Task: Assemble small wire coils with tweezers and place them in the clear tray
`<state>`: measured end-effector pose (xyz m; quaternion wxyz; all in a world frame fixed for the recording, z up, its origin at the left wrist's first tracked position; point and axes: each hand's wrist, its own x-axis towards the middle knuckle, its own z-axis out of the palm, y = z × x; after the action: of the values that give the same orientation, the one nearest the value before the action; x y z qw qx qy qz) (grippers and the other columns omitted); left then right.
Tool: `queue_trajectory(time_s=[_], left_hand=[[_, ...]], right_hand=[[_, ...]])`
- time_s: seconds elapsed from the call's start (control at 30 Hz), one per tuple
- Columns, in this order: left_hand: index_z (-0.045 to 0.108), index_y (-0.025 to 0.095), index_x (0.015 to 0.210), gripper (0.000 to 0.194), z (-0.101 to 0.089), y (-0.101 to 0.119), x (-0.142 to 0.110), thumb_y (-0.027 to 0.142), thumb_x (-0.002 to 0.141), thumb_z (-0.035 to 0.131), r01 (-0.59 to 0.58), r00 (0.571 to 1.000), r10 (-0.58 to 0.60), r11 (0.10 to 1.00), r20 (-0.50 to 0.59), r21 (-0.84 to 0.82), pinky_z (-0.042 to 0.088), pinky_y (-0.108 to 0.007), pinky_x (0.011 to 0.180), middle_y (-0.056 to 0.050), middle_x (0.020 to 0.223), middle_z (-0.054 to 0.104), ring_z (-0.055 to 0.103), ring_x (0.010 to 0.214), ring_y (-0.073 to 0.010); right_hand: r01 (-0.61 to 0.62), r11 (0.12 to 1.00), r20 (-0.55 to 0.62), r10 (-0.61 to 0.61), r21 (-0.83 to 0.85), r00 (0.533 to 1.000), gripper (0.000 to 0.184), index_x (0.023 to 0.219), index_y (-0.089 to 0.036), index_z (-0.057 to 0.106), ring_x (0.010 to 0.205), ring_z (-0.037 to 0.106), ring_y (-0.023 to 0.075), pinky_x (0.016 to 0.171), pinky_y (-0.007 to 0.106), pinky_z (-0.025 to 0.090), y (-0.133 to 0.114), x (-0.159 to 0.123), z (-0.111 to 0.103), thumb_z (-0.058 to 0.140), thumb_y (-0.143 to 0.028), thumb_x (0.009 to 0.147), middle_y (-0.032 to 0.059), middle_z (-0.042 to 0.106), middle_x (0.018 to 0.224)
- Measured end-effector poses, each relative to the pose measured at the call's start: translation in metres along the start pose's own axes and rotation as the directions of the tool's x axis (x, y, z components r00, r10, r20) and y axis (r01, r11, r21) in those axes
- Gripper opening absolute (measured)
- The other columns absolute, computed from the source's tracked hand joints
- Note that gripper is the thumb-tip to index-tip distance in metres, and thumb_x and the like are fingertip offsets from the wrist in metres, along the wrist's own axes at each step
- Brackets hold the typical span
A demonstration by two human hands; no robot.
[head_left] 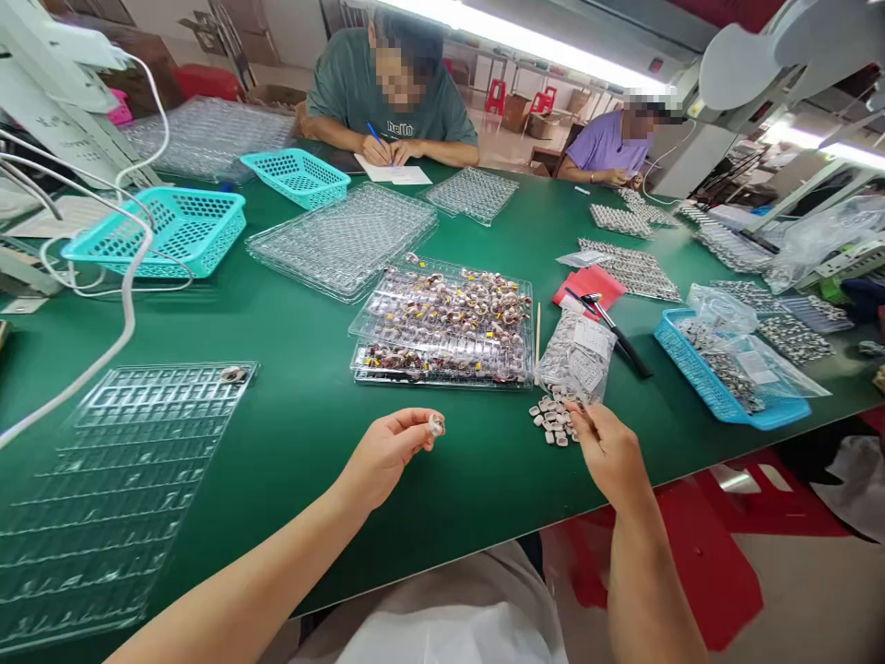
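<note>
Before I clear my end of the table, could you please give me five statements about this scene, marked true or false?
1. The left hand holds a small white part. True.
2. The loose white parts lie beside the left hand. False: they lie by the right hand.
3. The leftmost clear tray is full. False: only one part clearly shows there.
4. The person across holds a blue pen. True.
5. The black-handled tool lies in a basket. False: it lies on the table.

1. I see a teal basket point(207, 249) behind a white cable point(129, 309), left.
2. Opposite, I watch a person point(349, 92) hold a blue pen point(374, 133) to paper point(413, 175).
3. I spot a fan point(734, 66), upper right.
</note>
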<state>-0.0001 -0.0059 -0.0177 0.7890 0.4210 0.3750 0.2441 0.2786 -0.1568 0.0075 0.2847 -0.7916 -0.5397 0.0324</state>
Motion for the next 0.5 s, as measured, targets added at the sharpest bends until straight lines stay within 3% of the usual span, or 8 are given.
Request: queue_trajectory(time_s=[0.07, 0.17, 0.37, 0.43, 0.5], left_hand=[[0.072, 0.014, 0.080, 0.016, 0.001, -0.001, 0.001, 0.028, 0.072, 0.076, -0.005, 1.000, 0.005, 1.000, -0.002, 0.015, 0.039, -0.026, 0.065, -0.004, 0.080, 0.060, 0.048, 0.068, -0.0116], [0.072, 0.014, 0.081, 0.016, 0.001, -0.003, 0.002, 0.027, 0.072, 0.075, -0.017, 1.000, 0.017, 0.999, -0.012, 0.043, 0.040, -0.025, 0.064, -0.004, 0.080, 0.061, 0.048, 0.068, -0.0117], [0.073, 0.014, 0.079, 0.013, 0.000, -0.004, 0.004, 0.024, 0.071, 0.076, -0.043, 0.999, 0.043, 0.999, -0.023, -0.006, 0.042, -0.024, 0.066, -0.003, 0.081, 0.064, 0.051, 0.068, -0.0104], [0.073, 0.014, 0.078, 0.013, 0.001, -0.003, 0.005, 0.024, 0.070, 0.077, -0.046, 0.998, 0.045, 0.999, -0.034, -0.030, 0.043, -0.023, 0.066, -0.003, 0.081, 0.065, 0.052, 0.067, -0.0100], [0.073, 0.014, 0.078, 0.014, 0.002, -0.002, 0.005, 0.025, 0.070, 0.077, -0.050, 0.998, 0.048, 0.997, -0.036, -0.059, 0.045, -0.024, 0.067, -0.003, 0.079, 0.066, 0.054, 0.067, -0.0100]], right_hand=[[0.038, 0.998, 0.037, -0.036, -0.059, 0.999, 0.026, 0.099, -0.019, 0.068, 0.081, 0.064, 0.0208, 0.072, 0.030, 0.048, 0.005, 0.003, 0.011, 0.046, -0.033, 0.095, 0.0075, 0.067, 0.089], [0.043, 0.980, 0.131, -0.018, -0.192, 0.991, 0.022, 0.097, -0.020, 0.069, 0.076, 0.063, 0.0192, 0.063, 0.028, 0.045, 0.002, 0.008, 0.029, 0.049, -0.029, 0.093, 0.0062, 0.065, 0.090], [0.115, 0.874, 0.212, -0.014, -0.471, 0.977, 0.017, 0.093, -0.018, 0.068, 0.064, 0.058, 0.0151, 0.047, 0.026, 0.030, -0.005, 0.019, 0.055, 0.053, -0.025, 0.089, 0.0075, 0.063, 0.096], [0.110, 0.875, 0.188, -0.023, -0.472, 0.982, 0.018, 0.089, -0.017, 0.068, 0.063, 0.057, 0.0149, 0.047, 0.026, 0.029, -0.007, 0.022, 0.057, 0.052, -0.024, 0.089, 0.0075, 0.063, 0.093], [0.108, 0.925, 0.139, -0.060, -0.364, 0.988, 0.019, 0.087, -0.017, 0.067, 0.066, 0.057, 0.0153, 0.051, 0.026, 0.032, -0.013, 0.023, 0.056, 0.050, -0.023, 0.090, 0.0070, 0.063, 0.090]])
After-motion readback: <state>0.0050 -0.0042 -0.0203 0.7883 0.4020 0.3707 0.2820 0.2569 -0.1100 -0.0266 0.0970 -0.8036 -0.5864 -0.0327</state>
